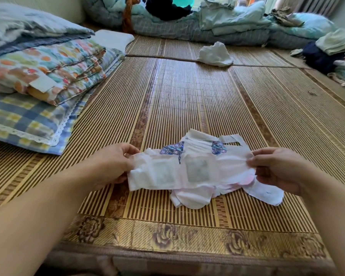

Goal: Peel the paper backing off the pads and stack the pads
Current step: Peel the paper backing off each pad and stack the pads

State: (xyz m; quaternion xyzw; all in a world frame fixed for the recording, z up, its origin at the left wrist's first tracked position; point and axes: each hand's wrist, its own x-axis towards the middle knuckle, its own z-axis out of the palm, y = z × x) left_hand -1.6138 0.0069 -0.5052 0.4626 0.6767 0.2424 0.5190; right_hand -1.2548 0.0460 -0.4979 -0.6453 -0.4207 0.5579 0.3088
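I hold a long white pad (pixel 189 172) stretched flat between both hands, just above the bamboo mat (pixel 187 96). My left hand (pixel 112 162) pinches its left end and my right hand (pixel 275 168) pinches its right end. Two greyish square patches show on the pad's upper face. Under it lies a loose heap of white and pinkish pads (pixel 193 196), partly hidden. Behind the held pad lie white pieces with blue-purple printed patches (pixel 205 144).
Folded patterned quilts and a checked pillow (pixel 32 108) lie at the left. A crumpled white cloth (pixel 215 54) sits farther back on the mat. Piled bedding and clothes (pixel 227 22) line the back and right side. The mat's floral border (pixel 167 238) runs along the near edge.
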